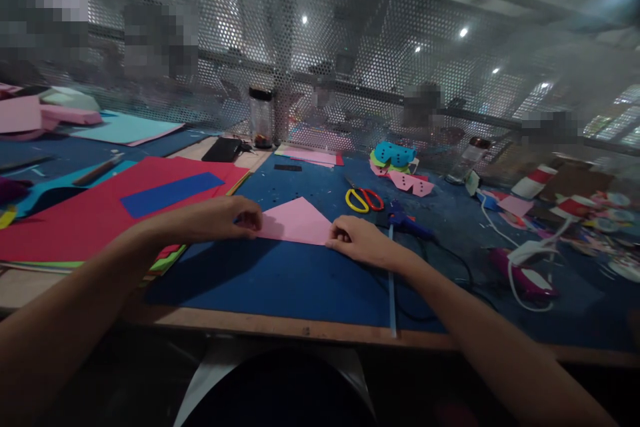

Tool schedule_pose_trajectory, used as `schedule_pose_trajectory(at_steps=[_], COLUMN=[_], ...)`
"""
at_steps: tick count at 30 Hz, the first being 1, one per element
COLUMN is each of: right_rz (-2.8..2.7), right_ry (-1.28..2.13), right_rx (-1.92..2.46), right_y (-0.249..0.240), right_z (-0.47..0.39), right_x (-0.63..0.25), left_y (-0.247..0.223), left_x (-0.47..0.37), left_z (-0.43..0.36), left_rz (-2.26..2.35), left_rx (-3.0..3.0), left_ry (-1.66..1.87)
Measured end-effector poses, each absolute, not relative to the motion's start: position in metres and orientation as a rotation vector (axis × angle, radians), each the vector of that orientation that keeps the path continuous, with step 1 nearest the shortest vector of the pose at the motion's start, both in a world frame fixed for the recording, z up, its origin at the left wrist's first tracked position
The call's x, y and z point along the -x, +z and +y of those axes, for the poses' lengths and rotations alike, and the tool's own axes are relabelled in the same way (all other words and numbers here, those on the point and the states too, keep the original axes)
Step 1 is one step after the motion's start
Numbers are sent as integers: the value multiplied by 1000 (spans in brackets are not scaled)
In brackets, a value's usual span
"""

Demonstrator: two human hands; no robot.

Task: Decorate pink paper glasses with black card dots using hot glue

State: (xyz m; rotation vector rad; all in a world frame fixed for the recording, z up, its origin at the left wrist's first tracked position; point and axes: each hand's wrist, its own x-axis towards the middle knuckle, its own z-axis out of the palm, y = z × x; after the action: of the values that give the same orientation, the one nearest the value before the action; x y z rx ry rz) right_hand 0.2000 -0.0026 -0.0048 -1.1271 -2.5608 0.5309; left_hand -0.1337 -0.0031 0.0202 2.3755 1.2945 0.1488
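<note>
A pink paper triangle (pixel 299 221) lies on the blue table mat (pixel 300 283), its peak pointing away from me and its long edge toward me. My left hand (pixel 239 217) pinches the left corner, with the fingers curled. At the right corner, my right hand (pixel 353 239) has its thumb and fingers closed on the paper. Scissors with yellow and red handles (pixel 364 200) rest beyond my right hand. A blue glue gun (pixel 411 223) lies to the right of that hand, with a pale glue stick (pixel 392 293) beside it.
Red sheets (pixel 100 227) bearing a blue strip (pixel 173 194) are at left. Cut paper masks (pixel 395 155), a lidded jar (pixel 261 117) and a black wallet (pixel 223 149) stand or lie farther back. A magenta glue gun (pixel 523 277) with cords is at right. Perforated metal screen (pixel 330 33) behind.
</note>
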Motion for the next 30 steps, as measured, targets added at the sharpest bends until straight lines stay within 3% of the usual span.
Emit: schedule_pose_trajectory(at_steps=[15,30], right_rz=[-2581,-2526], right_ry=[297,323], right_rx=[1129,1119], right_y=[-7,-13], right_z=[7,3], right_x=[-209,-197], left_y=[3,-18], left_x=[114,116], left_z=[2,12], left_rz=[1322,1356], left_rx=[-2541,-2548], left_ry=[439,571])
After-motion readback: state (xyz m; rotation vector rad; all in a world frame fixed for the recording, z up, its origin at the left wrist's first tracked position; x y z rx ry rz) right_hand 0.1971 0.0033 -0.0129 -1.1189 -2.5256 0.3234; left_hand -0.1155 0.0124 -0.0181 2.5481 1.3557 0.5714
